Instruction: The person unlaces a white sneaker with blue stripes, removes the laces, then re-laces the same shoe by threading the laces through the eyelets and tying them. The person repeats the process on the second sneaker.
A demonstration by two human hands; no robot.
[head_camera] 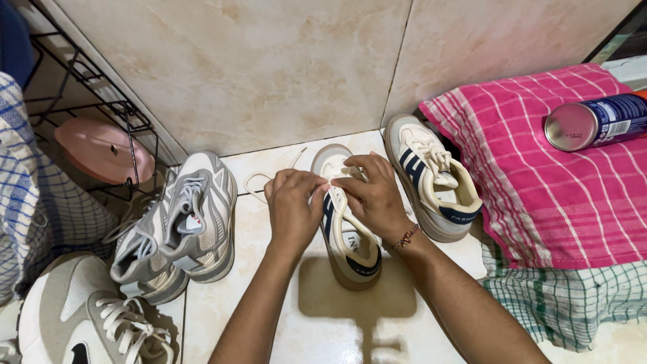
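Both hands, left hand (291, 202) and right hand (374, 192), are pinching the white lace (266, 176) over a cream sneaker (347, 232) standing mid-floor (269, 317) near the wall. Lacing seems unfinished: loose lace is trailing left, while its mate (431, 182) is sitting already tied.

**Cream sneaker with navy stripes, laces loose**

The cream sneaker (350, 249) stands upright on its sole, toe pointing toward the tiled wall (269, 67) and heel away from it. Navy stripes mark its side and a navy patch its heel. Its white lace (259, 182) lies loose, looping over the floor on the wall side of the shoe, just beside the toe.
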